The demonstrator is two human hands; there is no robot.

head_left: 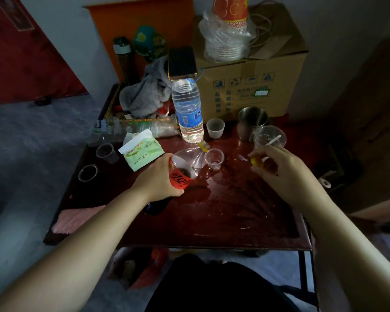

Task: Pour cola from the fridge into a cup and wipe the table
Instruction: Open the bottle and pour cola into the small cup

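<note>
My left hand point(160, 179) grips a cola bottle point(185, 167) with a red label, tilted so its neck points at a small clear plastic cup point(214, 159) on the dark red table point(245, 217). The bottle's mouth sits just above the cup's rim. The cup looks nearly empty. My right hand point(284, 172) hovers to the right of the cup and pinches the yellow bottle cap point(256, 162). A puddle of spilled liquid point(212, 183) glistens on the table around the cup. A pack of tissues point(142, 152) lies left of the bottle.
A tall water bottle point(188, 111) with a phone point(181, 63) on top stands behind the cup. A small white cup point(215, 128), a steel mug point(252, 122), a clear cup point(270, 137), two small cups point(105, 152) at left, a grey cloth point(146, 93), a cardboard box point(252, 70), a pink cloth point(74, 219).
</note>
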